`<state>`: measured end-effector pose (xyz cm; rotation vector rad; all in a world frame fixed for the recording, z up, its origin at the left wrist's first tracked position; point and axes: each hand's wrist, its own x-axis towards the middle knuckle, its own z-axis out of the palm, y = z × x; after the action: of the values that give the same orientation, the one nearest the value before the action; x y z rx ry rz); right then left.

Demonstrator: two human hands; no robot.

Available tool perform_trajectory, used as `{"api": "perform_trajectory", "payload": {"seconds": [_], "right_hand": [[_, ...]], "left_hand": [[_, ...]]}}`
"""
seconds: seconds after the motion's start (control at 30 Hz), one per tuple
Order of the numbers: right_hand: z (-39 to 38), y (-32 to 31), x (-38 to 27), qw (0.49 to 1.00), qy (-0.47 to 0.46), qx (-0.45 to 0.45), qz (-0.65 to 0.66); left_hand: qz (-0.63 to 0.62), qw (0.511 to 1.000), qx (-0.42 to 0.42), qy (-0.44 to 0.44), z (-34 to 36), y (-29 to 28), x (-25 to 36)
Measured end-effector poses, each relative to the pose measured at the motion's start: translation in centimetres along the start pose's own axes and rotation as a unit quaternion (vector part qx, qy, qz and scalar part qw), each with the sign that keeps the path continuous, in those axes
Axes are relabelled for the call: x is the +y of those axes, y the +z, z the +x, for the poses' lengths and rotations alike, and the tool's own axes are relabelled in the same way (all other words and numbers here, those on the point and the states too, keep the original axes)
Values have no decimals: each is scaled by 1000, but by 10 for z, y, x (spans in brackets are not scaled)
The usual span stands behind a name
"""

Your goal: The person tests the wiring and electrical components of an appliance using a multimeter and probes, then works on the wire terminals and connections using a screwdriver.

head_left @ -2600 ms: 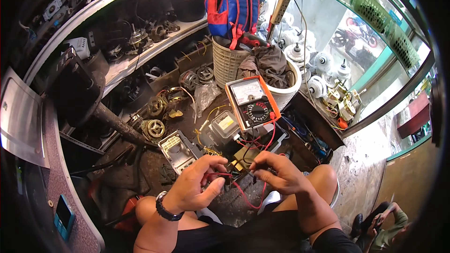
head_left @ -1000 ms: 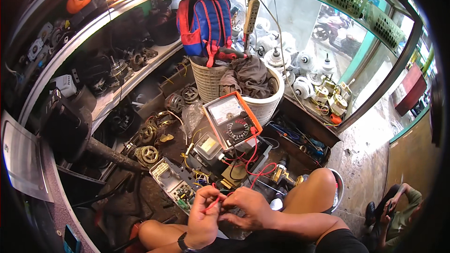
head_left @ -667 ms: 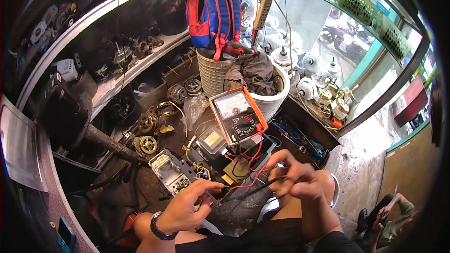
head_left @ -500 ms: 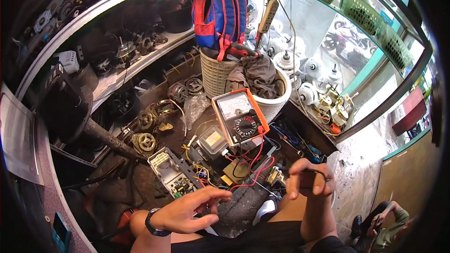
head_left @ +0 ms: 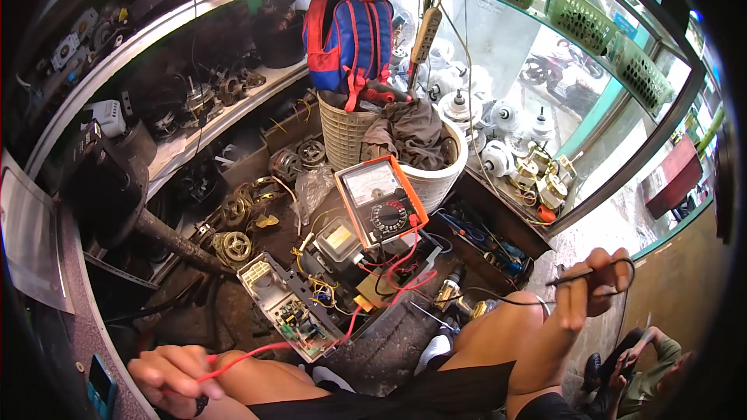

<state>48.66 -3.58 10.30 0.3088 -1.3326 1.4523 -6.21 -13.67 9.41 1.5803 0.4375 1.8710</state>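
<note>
At the lower left, my left hand (head_left: 173,372) is closed on a red test lead (head_left: 257,350), which stretches back over the open appliance housing. My right hand (head_left: 585,289), raised at the right, grips a black test lead (head_left: 498,296); its dark probe lies across the fingers and the cable loops round them. Both leads run toward an orange-rimmed analog multimeter (head_left: 387,219), propped at a tilt in the middle. Before it lies the white and dark housing with a green circuit board (head_left: 294,316) and loose coloured wires (head_left: 324,292). The red probe's tip is hidden.
Behind the multimeter stand a woven basket (head_left: 346,136) with a blue and red backpack (head_left: 350,39) and a white bin (head_left: 436,187) holding grey cloth. A tool tray (head_left: 490,249) sits at right, motor parts (head_left: 233,247) at left. Another person (head_left: 650,369) is at lower right.
My left hand has swung down and left, drawing the red lead out long. My right hand has moved right and up, with the black lead trailing. The view has shifted slightly.
</note>
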Motion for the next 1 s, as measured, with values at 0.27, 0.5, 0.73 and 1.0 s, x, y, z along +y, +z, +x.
{"api": "perform_trajectory", "payload": {"seconds": [0.27,0.5,0.73,1.0], "right_hand": [[38,59,-22,984,55,-169,19],[44,51,-58,975,-12,-204,-84],[41,-43,48,903,-55,222,-365],[14,-148,172,799,275,343,-409]], "left_hand": [[-292,952,-43,74,32,21,25],[-482,816,-304,97,104,53,27],[14,940,131,-315,38,61,-114],[213,868,3,-448,-3,70,-234]]}}
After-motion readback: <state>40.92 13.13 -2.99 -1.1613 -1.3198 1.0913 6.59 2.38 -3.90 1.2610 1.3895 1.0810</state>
